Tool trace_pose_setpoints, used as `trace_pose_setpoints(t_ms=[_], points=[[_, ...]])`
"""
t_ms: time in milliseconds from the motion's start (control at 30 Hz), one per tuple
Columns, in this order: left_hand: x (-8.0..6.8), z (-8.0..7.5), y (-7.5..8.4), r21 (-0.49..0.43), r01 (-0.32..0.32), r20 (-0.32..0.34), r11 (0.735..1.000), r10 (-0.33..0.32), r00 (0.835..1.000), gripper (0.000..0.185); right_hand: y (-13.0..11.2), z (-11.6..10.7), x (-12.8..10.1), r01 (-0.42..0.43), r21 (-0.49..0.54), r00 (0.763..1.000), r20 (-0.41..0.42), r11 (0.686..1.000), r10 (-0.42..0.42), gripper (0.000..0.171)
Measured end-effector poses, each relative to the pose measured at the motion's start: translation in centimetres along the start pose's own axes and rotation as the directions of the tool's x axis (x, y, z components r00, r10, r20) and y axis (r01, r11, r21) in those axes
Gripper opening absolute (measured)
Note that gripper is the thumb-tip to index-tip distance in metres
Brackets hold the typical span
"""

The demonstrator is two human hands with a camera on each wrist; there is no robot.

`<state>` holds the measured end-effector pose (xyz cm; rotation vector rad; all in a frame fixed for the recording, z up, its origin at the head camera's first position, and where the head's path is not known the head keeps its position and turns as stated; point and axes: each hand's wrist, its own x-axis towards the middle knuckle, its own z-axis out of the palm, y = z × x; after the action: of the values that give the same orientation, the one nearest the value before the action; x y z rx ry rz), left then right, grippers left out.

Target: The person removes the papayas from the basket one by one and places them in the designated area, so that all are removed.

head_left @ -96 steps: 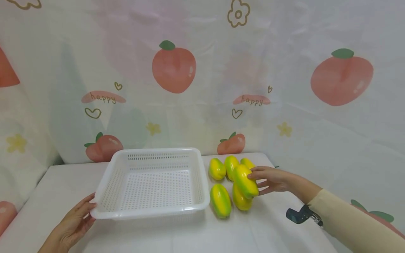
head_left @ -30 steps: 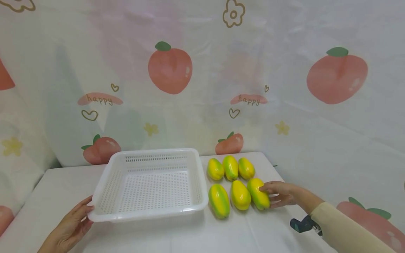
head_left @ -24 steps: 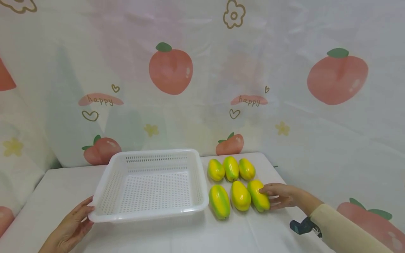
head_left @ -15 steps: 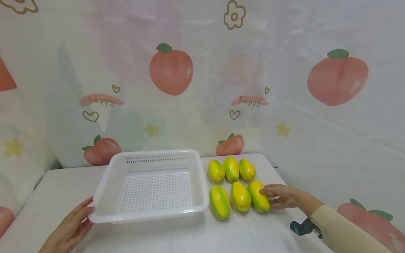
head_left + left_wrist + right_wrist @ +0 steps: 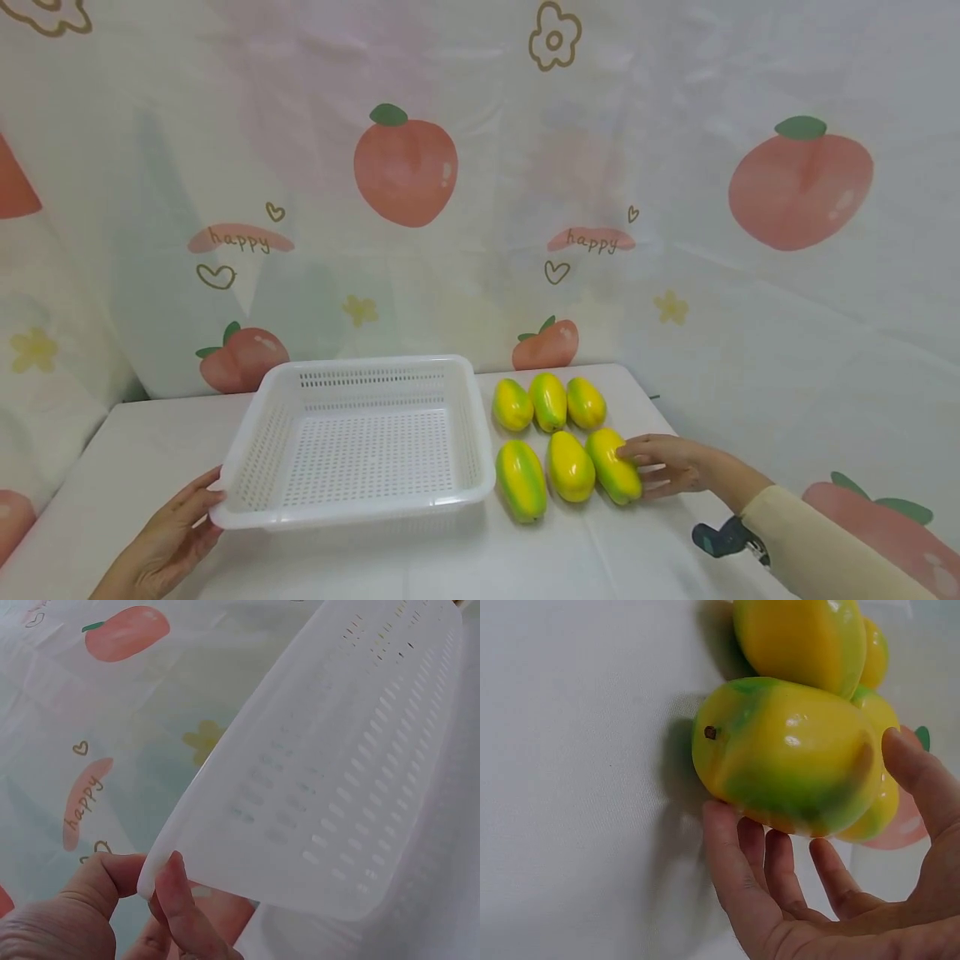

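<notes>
My left hand [image 5: 167, 533] pinches the near left corner of a white plastic basket [image 5: 352, 504], thumb and fingertips on its rim in the left wrist view. No fruit lies inside the basket. To its right, glossy yellow-green papayas stand in two rows on the table. My right hand [image 5: 671, 465] is beside the front right papaya [image 5: 613, 467], which lies on the cloth. In the right wrist view its fingertips meet the lower side of that papaya [image 5: 787, 750], while the thumb [image 5: 919, 769] stands spread near the far end. Whether the thumb touches is unclear.
The front row also has a middle papaya [image 5: 570, 467] and a left papaya [image 5: 521, 481] close to the basket. Three more form the back row [image 5: 548, 402]. A peach-print curtain [image 5: 480, 167] hangs behind the white-covered table [image 5: 450, 567].
Since the oldest frame, my right hand has lowered the papaya from above the others onto the right end of the front row. Over the last second both hands hardly move.
</notes>
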<state>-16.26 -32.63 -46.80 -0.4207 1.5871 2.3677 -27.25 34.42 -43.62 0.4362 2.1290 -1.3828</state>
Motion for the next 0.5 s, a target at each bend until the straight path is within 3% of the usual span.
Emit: trace_pose_setpoints(t_ms=[233,333,367,400,433,467,500], points=[[-0.1,-0.3,0.3,0.096,-0.016,-0.029,0.995,0.019,0.999,0.037,-1.0,-0.3,-0.6,0.025,-0.046,0.999,-0.025,0.999,-0.026,0.069],[-0.5,-0.1,0.8,0.275,-0.024,-0.080,0.961,0.048,0.996,0.027,-2.3,-0.2,-1.3,0.089,-0.126,0.995,-0.044,0.988,-0.095,0.075],[-0.8,0.1,1.1,0.364,-0.036,-0.103,0.931,0.079,0.992,0.028,-2.9,0.0,-1.6,0.117,-0.160,0.990,-0.055,0.980,-0.127,0.077],[-1.0,0.3,1.4,0.468,-0.049,-0.130,0.882,0.124,0.984,0.034,-3.6,0.2,-2.0,0.145,-0.199,0.984,-0.070,0.969,-0.162,0.078],[-1.3,0.7,1.7,0.581,-0.064,-0.153,0.812,0.186,0.971,0.043,-4.2,0.6,-2.4,0.174,-0.244,0.976,-0.087,0.954,-0.200,0.079],[-1.6,1.2,2.1,0.693,-0.081,-0.160,0.716,0.263,0.951,0.052,-4.9,1.1,-2.9,0.202,-0.286,0.965,-0.105,0.937,-0.240,0.079],[-1.8,1.7,2.3,0.786,-0.102,-0.159,0.610,0.357,0.920,0.057,-5.5,1.7,-3.3,0.233,-0.330,0.951,-0.119,0.915,-0.285,0.076]])
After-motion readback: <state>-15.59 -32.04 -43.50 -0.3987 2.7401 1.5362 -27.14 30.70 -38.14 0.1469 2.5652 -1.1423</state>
